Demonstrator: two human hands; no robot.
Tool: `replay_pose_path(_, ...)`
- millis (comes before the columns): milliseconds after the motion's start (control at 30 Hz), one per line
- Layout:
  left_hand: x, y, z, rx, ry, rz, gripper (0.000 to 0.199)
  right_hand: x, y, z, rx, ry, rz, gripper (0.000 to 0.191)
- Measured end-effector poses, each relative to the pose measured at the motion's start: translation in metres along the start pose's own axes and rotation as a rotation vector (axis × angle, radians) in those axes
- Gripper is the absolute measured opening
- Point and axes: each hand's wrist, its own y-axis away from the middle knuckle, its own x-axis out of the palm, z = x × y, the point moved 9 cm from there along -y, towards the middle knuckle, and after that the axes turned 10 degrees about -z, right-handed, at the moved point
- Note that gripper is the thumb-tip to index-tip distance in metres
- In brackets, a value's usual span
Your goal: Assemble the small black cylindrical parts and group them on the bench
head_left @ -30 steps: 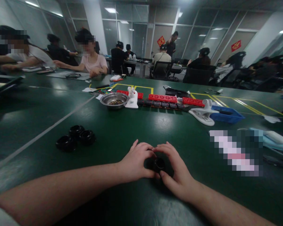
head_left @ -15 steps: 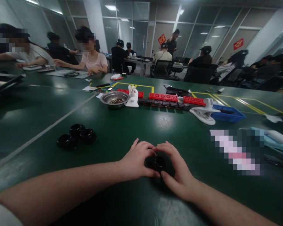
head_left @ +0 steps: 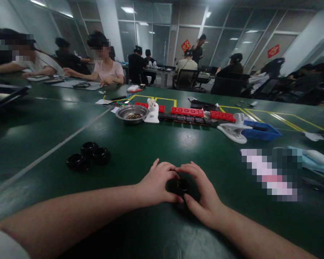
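A glossy black round piece with a hollow middle (head_left: 182, 185) rests low at the green table, ringed by both my hands. My left hand (head_left: 159, 184) curves around its left side, thumb at the near edge. On the other side my right hand (head_left: 203, 198) bends around it, thumb also at the near edge. The fingertips of both hands meet behind the piece. Its lower part is dark and hard to make out. Away to the left, three similar black round pieces (head_left: 89, 155) stand close together on the table.
Farther back are a metal bowl (head_left: 131, 113) holding small bits, white clamps (head_left: 152, 112), red strips (head_left: 187, 111) and a blue tray (head_left: 261, 130). A blurred-out item (head_left: 268, 174) lies at right beside a light blue object (head_left: 314, 158). People sit across the table.
Both hands keep their hold around the black round piece. The view has shifted very slightly; nothing else has visibly moved.
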Motion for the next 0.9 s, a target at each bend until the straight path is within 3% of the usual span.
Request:
replay_pose_path(167, 0.001, 0.0, 0.001, -0.003, -0.008, 0.006, 0.038, -0.01, -0.001, -0.012, 0.095, 0.139, -0.14, 0.04)
replay_pose_path(300, 0.001, -0.001, 0.0, -0.007, -0.01, 0.006, 0.043, -0.002, -0.002, -0.005, 0.044, 0.059, -0.043, 0.03)
replay_pose_path(400, 0.0, -0.001, -0.001, -0.005, -0.011, 0.001, 0.05, 0.002, 0.0, 0.004, -0.029, -0.018, 0.035, 0.043)
replay_pose_path(667, 0.002, 0.0, 0.001, -0.008, 0.003, 0.005, 0.038, -0.008, 0.0, -0.015, 0.102, 0.122, -0.128, 0.041)
replay_pose_path(800, 0.003, -0.001, 0.001, 0.003, -0.01, -0.003, 0.041, -0.002, 0.0, -0.009, 0.054, 0.072, -0.052, 0.035)
replay_pose_path(900, 0.002, -0.001, 0.0, 0.01, -0.015, -0.009, 0.046, 0.003, 0.0, 0.002, -0.017, -0.001, 0.021, 0.043)
